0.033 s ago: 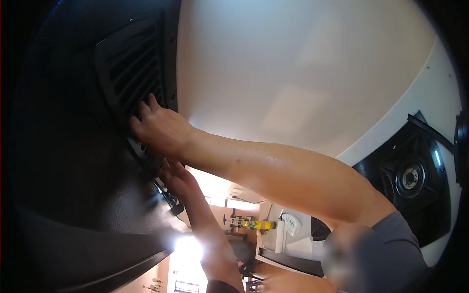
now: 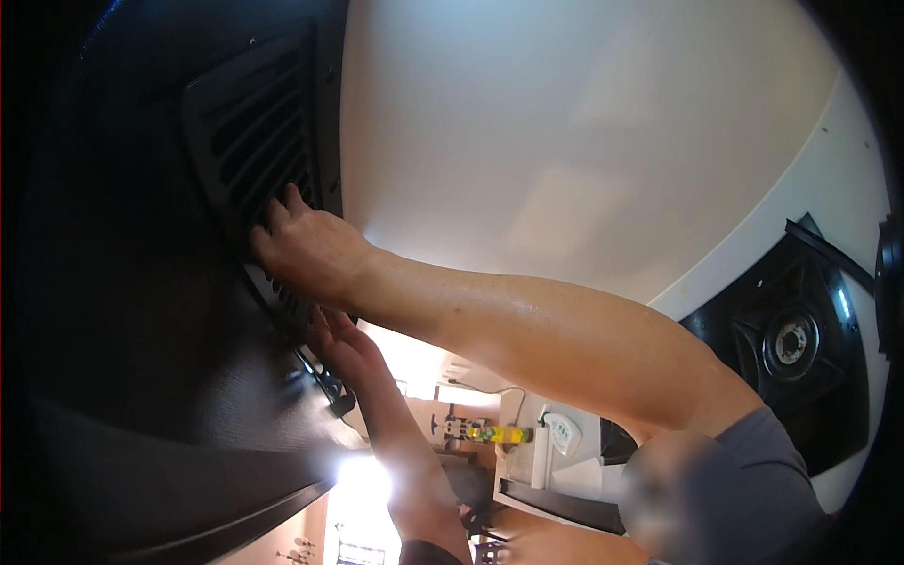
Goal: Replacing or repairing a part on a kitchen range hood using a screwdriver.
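A dark slatted vent grille point(image 2: 259, 127) sits in a black panel point(image 2: 122, 282) on the left side of the view. My right hand point(image 2: 311, 247) comes across from the right, its fingers hooked over the slats near the grille's lower part. Below it, my left hand point(image 2: 350, 350) reaches up from the lower edge, fingers against the grille's lower end. The right wrist partly hides those left fingertips. Both hands are closed on the grille's lower portion, which stays seated in the panel.
A smooth pale wall panel point(image 2: 584, 141) fills the upper middle. At the right lies a black gas hob point(image 2: 843, 377) with a round burner point(image 2: 789, 345). Lower down, a yellow bottle point(image 2: 508, 434) and a white-and-green item point(image 2: 563, 435) stand on a counter. Bright light glares at the bottom.
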{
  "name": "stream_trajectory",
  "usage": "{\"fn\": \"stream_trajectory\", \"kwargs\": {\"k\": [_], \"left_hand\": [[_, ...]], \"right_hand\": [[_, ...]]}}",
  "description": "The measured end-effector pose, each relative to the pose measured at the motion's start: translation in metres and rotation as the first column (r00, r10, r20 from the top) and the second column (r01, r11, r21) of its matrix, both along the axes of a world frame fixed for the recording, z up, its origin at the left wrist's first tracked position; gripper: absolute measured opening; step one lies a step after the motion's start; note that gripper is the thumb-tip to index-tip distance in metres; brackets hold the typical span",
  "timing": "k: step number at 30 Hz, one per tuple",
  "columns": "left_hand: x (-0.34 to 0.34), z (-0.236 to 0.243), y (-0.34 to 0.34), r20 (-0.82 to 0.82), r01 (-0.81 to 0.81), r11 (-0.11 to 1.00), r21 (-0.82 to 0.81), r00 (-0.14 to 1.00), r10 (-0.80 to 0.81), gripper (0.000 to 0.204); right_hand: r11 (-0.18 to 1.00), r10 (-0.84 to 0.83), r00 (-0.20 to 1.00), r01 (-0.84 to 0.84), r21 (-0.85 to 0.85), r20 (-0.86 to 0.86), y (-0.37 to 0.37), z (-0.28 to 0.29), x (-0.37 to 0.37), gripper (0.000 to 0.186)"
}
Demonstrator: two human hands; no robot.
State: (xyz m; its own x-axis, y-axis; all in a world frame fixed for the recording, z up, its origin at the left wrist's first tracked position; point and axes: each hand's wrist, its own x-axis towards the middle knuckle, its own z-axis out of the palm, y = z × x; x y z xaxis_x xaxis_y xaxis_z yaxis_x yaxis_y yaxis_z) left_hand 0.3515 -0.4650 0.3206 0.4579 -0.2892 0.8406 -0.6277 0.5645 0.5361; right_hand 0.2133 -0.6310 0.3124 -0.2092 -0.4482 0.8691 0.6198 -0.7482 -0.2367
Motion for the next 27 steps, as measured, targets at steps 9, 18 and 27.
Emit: {"fn": "stream_trajectory", "kwargs": {"k": [9, 18, 27], "left_hand": [[-0.022, 0.012, -0.036, -0.041, -0.53, 0.842, -0.106, 0.848, 0.528, 0.02], [-0.016, 0.013, -0.033, 0.226, -0.821, 0.571, -0.006, 0.555, 0.801, 0.028], [-0.011, 0.009, -0.039, 0.4, -0.904, 0.425, -0.03, 0.379, 0.834, 0.031]], "right_hand": [[0.967, -0.256, 0.965, 0.255, 0.017, 0.061, -0.003, 0.006, 0.004, 0.019], [0.928, -0.372, 0.926, 0.371, 0.018, 0.072, -0.003, 0.006, 0.003, 0.018], [0.878, -0.465, 0.883, 0.469, -0.094, 0.062, -0.012, 0.006, 0.004, 0.015]]}}
